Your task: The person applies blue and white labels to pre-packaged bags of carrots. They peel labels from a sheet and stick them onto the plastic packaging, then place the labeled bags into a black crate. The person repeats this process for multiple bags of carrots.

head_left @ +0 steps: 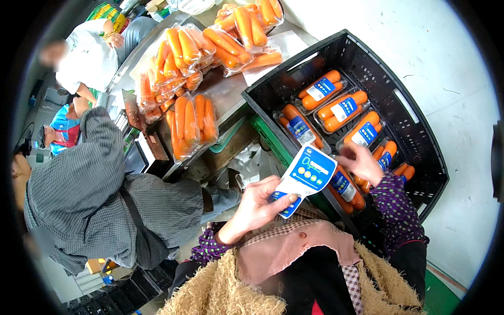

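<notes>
My left hand [258, 206] grips blue-and-white printed labels [311, 170], the top one spread flat over the crate's near edge. My right hand [361, 164] is over the black plastic crate [420, 152], fingers curled in a pinch; what is between them, if anything, I cannot make out. Just below it lies a labelled carrot pack [344, 189], partly covered by the label and the hand. Beyond stand several more clear-wrapped packs with blue-and-white labels, such as one carrot pack [342, 111] at the middle and another labelled pack [300, 126] by the left wall.
A metal table [231, 97] at the upper left bears a heap of unlabelled bagged carrots [178, 52]. A person in a grey checked top [105, 184] works at the left, with others beyond. A green crate [270, 139] shows under the black one. A white wall [441, 63] stands right.
</notes>
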{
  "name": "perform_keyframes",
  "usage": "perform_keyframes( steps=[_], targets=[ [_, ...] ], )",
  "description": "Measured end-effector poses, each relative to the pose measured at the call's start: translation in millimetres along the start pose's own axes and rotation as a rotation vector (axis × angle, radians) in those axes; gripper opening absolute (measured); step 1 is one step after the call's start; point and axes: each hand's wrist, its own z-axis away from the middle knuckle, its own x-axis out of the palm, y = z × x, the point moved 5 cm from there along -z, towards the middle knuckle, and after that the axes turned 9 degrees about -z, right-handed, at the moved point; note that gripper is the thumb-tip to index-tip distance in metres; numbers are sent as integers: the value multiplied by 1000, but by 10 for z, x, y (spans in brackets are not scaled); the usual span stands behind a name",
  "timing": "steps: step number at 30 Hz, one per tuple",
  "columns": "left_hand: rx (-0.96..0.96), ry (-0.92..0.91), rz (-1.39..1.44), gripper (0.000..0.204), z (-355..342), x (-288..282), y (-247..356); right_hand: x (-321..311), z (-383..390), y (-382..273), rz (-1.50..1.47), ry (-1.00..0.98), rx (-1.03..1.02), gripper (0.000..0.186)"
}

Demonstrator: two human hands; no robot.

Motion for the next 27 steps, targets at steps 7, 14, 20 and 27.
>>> perform_keyframes(
  steps=[7,14,20,27],
  targets=[
    [40,69,-164,12,8,-21,-38,499,192,-1106,-656,-264,-190,25],
    [-69,114,-244,18,68,-156,-190,508,179,-1379,-308,-112,-604,38],
    [264,226,-111,22,-7,-311,-85,908,145,-1600,-274,-94,-694,17],
    [212,318,-85,14,29,-324,-205,1040,116,-1490,-164,64,-768,14]
  ],
)
